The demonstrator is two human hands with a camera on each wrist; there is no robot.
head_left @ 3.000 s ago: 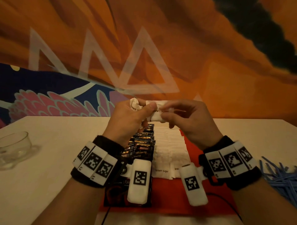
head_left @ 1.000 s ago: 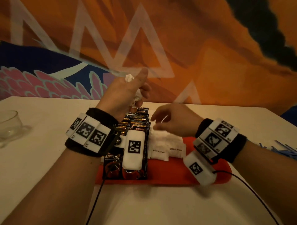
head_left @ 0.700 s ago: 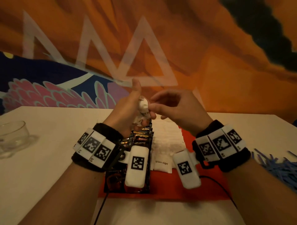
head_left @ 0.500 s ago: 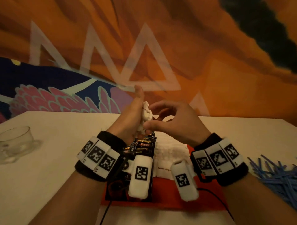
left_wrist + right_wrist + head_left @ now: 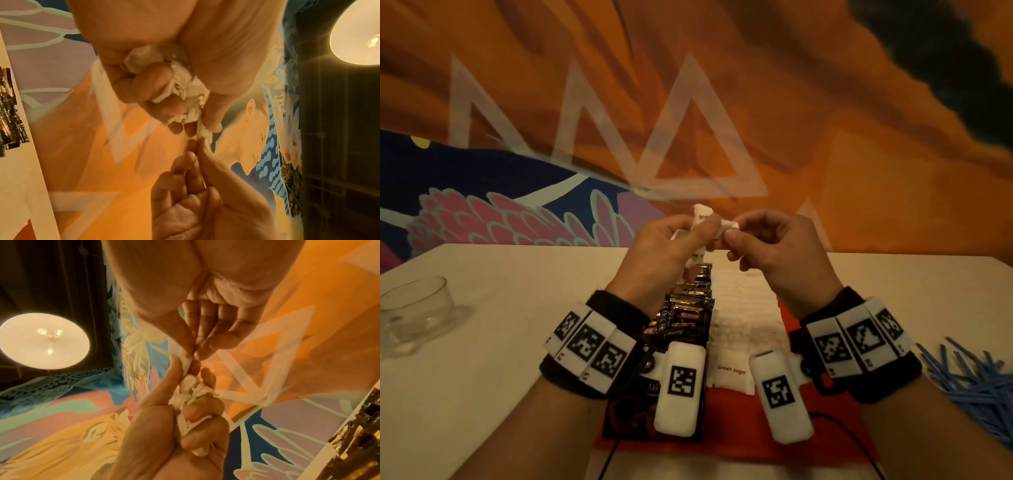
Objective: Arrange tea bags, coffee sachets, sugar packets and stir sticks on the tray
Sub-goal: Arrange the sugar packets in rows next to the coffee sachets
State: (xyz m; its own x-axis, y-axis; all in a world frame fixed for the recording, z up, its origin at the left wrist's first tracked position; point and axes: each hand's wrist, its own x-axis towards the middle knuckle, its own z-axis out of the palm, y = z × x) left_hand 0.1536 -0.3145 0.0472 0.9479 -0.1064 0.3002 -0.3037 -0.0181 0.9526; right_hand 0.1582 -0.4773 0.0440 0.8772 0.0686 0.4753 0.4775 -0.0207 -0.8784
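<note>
Head view: both forearms rise from the bottom edge toward 12 o'clock and meet above the far end of the red tray [image 5: 753, 442]. The left hand [image 5: 664, 253] is curled around a crumpled bunch of white sugar packets [image 5: 702, 219], thumb laid across the top; one packet sticks up at 12 o'clock with part of its printed label showing. The right hand [image 5: 774, 250] pinches the right end of one packet between thumb and forefinger, the other fingers bent inward. On the tray, a row of dark coffee sachets [image 5: 688, 308] runs along the left, a row of white brown sugar packets [image 5: 736, 329] just beside it. Blue stir sticks [image 5: 976, 380] lie in a loose heap on the table at 3 o'clock, off the tray. A glass cup [image 5: 414, 311] stands at 9 o'clock on the white table [image 5: 500, 342].

Left wrist view: the left hand [image 5: 164, 68] closes its fingers [image 5: 144, 86] over the wadded packets [image 5: 185, 91]. From 6 o'clock the right hand [image 5: 205, 203] reaches up and nips the packet tip.

Right wrist view: the right hand [image 5: 205, 313] hangs from 12 o'clock, thumb and forefinger pressed on the paper tip. The left hand [image 5: 164, 434] grips the bundle [image 5: 191, 392] from 6 o'clock, thumb extended alongside it.
</note>
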